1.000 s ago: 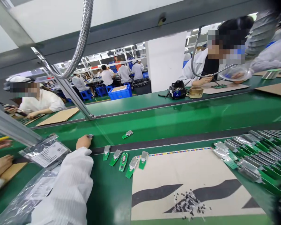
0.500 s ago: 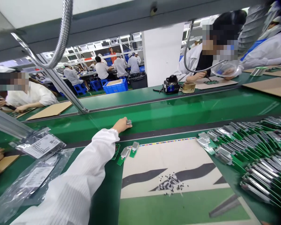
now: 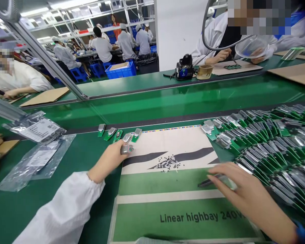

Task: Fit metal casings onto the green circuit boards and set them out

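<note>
My left hand pinches a small circuit board with a silver metal can on it, near the top left corner of the printed cardboard sheet. My right hand reaches over the sheet's right side, fingers stretched out and thumb a little apart. Under its fingertips is a dark slim tool, seemingly tweezers, partly hidden by the hand. A scatter of tiny black and pale parts lies mid-sheet. Several green boards with metal cans, among them one board, sit along the sheet's far left edge.
Rows of stacked green boards with metal cans fill the right side. Clear plastic bags with labels lie at left. Beyond the green channel are a tape roll and a co-worker's hand. A metal post rises at left.
My left hand has come back from the green channel to the sheet, still holding a board. My right hand has entered from the right, over the dark tool. The view has tilted down.
</note>
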`<state>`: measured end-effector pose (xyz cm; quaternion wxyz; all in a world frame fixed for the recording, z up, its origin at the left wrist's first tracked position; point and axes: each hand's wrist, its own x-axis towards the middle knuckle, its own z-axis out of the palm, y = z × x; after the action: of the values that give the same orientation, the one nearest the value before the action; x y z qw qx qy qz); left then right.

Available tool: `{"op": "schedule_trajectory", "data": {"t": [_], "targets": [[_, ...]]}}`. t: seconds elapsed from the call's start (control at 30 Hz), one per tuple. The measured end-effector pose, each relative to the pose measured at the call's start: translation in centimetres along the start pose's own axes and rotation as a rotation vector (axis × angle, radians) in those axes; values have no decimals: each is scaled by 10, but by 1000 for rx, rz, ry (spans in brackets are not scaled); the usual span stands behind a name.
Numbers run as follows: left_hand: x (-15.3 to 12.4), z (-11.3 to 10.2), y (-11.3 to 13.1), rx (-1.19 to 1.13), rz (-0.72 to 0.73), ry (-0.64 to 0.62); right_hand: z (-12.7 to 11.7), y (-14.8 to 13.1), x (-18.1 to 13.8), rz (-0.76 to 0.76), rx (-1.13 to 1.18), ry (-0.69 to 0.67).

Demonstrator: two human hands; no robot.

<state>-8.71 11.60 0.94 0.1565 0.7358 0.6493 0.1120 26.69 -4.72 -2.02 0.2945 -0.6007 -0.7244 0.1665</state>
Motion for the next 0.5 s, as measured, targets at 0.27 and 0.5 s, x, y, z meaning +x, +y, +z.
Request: {"op": "schedule_trajectory", "data": {"t": [0.27, 0.5], "targets": [[-64, 14, -10, -390, -191, 103, 32, -18, 72, -7, -85, -361], [-114, 24, -2, -1112, -364, -189, 45, -15, 74, 65, -55, -393]]}}
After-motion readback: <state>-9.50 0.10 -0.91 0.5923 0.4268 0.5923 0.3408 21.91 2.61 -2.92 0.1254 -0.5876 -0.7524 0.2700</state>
